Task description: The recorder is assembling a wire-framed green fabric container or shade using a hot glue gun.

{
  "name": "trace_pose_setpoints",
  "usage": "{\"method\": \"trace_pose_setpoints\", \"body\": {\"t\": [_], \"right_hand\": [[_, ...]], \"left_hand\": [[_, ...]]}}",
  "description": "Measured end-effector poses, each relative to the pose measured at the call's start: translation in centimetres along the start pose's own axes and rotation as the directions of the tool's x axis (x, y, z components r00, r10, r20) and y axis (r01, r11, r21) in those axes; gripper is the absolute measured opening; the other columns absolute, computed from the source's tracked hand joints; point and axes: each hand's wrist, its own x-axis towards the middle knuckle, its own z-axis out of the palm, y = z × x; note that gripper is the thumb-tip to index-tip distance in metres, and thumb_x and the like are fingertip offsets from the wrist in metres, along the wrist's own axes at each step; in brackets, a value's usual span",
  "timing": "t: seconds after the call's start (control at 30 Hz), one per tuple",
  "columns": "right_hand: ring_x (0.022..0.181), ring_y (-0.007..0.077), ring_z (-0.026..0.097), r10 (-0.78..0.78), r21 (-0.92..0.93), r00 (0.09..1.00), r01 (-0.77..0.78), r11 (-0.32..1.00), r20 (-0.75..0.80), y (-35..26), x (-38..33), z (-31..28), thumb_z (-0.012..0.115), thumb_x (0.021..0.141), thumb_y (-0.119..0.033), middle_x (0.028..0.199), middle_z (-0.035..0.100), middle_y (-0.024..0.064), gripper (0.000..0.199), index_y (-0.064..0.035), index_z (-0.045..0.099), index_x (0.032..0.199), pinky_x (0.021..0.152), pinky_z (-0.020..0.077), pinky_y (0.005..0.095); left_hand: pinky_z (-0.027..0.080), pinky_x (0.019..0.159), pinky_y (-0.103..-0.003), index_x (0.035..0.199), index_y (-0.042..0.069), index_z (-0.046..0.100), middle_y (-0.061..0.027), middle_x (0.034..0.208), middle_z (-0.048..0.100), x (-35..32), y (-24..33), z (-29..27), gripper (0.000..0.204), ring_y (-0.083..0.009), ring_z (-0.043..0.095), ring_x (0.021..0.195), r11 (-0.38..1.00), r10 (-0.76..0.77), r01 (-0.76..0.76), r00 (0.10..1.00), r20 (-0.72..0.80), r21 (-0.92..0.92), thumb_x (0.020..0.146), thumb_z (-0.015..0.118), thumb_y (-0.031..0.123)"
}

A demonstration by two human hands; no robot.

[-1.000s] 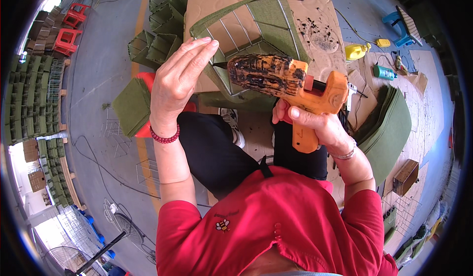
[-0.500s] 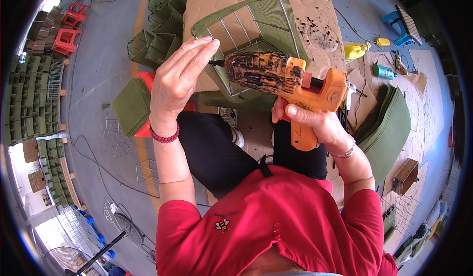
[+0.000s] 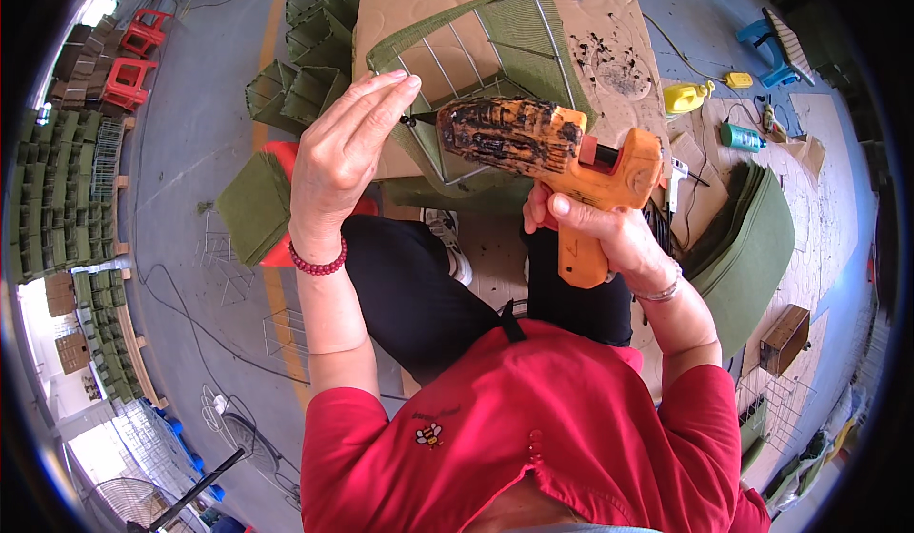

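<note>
Over the desk (image 3: 405,9), the green frame (image 3: 524,33) looks light, stiff, best held by its rim, where the left hand's (image 3: 343,157) fingers press together, any pinch hidden. The right hand's (image 3: 595,224) fingers wrap the gun (image 3: 519,135) by its handle, probably its safest hold.

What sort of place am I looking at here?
Probably a workshop or factory floor. A right hand holds an orange glue gun by a green-covered wire frame, and rows of green goods stand stacked on the left.
</note>
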Motion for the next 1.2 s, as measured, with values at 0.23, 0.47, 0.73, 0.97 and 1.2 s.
{"method": "trace_pose_setpoints", "body": {"t": [0.23, 0.47, 0.73, 0.97, 1.2], "right_hand": [[0.088, 0.0191, 0.060, -0.031, -0.026, 0.999, 0.032, 0.999, 0.029, -0.6, -0.5, 0.2, 0.069, 0.092, -0.029, 0.090, 0.060, 0.0063, 0.029, -0.0027, 0.059, 0.101, 0.082, 0.0469, 0.0329], [0.085, 0.0119, 0.063, -0.032, -0.058, 0.999, 0.034, 0.998, 0.027, -0.3, 0.2, -0.1, 0.069, 0.094, -0.018, 0.089, 0.064, 0.0019, 0.020, -0.0046, 0.060, 0.106, 0.078, 0.0507, 0.0290], [0.084, 0.0114, 0.063, -0.031, -0.031, 1.000, 0.031, 0.999, 0.000, -0.9, 0.6, 0.5, 0.071, 0.093, -0.019, 0.089, 0.064, 0.0016, 0.021, -0.0043, 0.062, 0.104, 0.078, 0.0509, 0.0291], [0.088, 0.0191, 0.060, 0.020, -0.108, 0.999, -0.023, 0.994, -0.026, -1.2, 0.5, 0.6, 0.068, 0.092, -0.030, 0.090, 0.060, 0.0065, 0.031, -0.0022, 0.059, 0.102, 0.082, 0.0469, 0.0332], [0.087, 0.0201, 0.061, -0.013, -0.061, 1.000, 0.012, 0.998, -0.025, -1.2, 0.4, 0.5, 0.068, 0.092, -0.027, 0.089, 0.060, 0.0068, 0.029, -0.0023, 0.058, 0.103, 0.080, 0.0481, 0.0336]], "left_hand": [[0.057, 0.091, -0.040, 0.119, 0.002, 0.067, -0.0125, 0.105, 0.071, 0.1, 0.0, -0.1, 0.049, -0.0303, 0.069, 0.105, 0.999, -0.028, 0.028, 0.999, 0.016, -0.024, 0.074, 0.064, -0.016], [0.059, 0.086, -0.039, 0.119, 0.002, 0.066, -0.0122, 0.102, 0.071, 0.3, 0.0, 0.0, 0.043, -0.0301, 0.070, 0.101, 1.000, -0.001, 0.001, 1.000, -0.013, -0.007, 0.077, 0.067, -0.010], [0.060, 0.086, -0.038, 0.120, 0.002, 0.066, -0.0122, 0.103, 0.071, 0.1, -0.1, 0.1, 0.048, -0.0297, 0.070, 0.102, 1.000, -0.007, 0.007, 1.000, -0.004, -0.004, 0.074, 0.064, -0.013], [0.060, 0.087, -0.038, 0.120, 0.002, 0.066, -0.0122, 0.105, 0.071, 0.2, -0.1, -0.1, 0.050, -0.0297, 0.069, 0.104, 1.000, -0.007, 0.007, 1.000, -0.003, 0.007, 0.073, 0.064, -0.015], [0.060, 0.088, -0.038, 0.120, 0.002, 0.067, -0.0116, 0.106, 0.071, 0.1, 0.0, 0.0, 0.047, -0.0296, 0.069, 0.105, 1.000, -0.006, 0.006, 1.000, 0.002, 0.002, 0.075, 0.065, -0.014]]}}
